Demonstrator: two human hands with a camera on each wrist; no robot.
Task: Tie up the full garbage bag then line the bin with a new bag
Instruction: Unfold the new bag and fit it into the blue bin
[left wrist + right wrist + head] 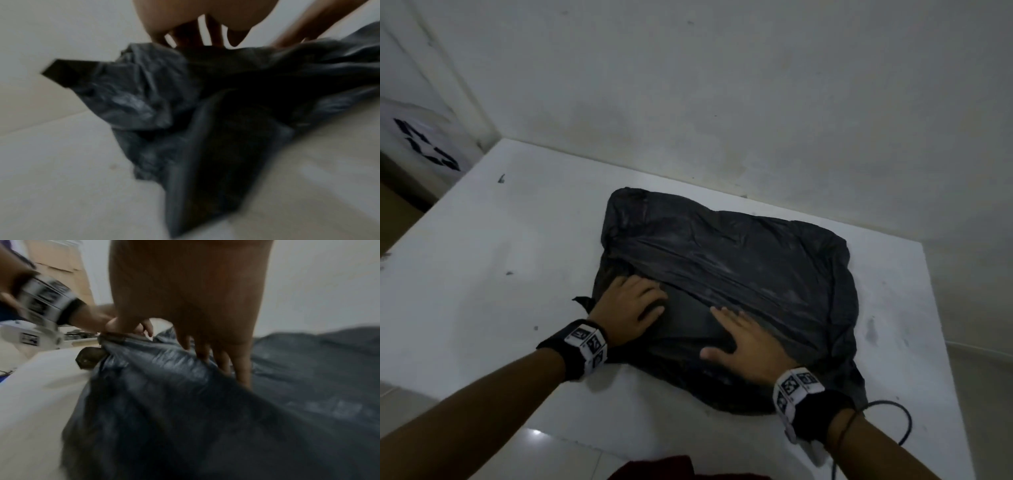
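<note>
**Both hands on a flat black bag on the worktop**

Much was hard to read. Both wrist views were blurred, and the left wrist view showed only the underside of the fingers [185, 34] above crumpled black plastic. In the head view a white object with black markings [424, 144] at the far left was smeared and cut by the frame edge; what it was could not be told. A dark red patch [654, 467] at the near edge was cropped, and a thin dark cable [893, 418] looped out from behind the right wrist and ran off the frame.

The black garbage bag [739, 274] lay spread and mostly flat on the white worktop [500, 274], right of centre, its far edge close to the wall [722, 85]. A small dark corner of plastic [582, 301] stuck out at the bag's near left, just beside the left wrist.

The left hand [630, 305] lay on the near left part of the bag with its fingers bent down into the plastic, which bunched beneath them; whether they truly gripped a fold could not be told. The right hand [743, 339] rested just beside it to the right, palm down on the bag, fingers straight and slightly spread, thumb out toward the left, gripping nothing. Each wrist wore a black band with white marker tags [589, 342].
</note>
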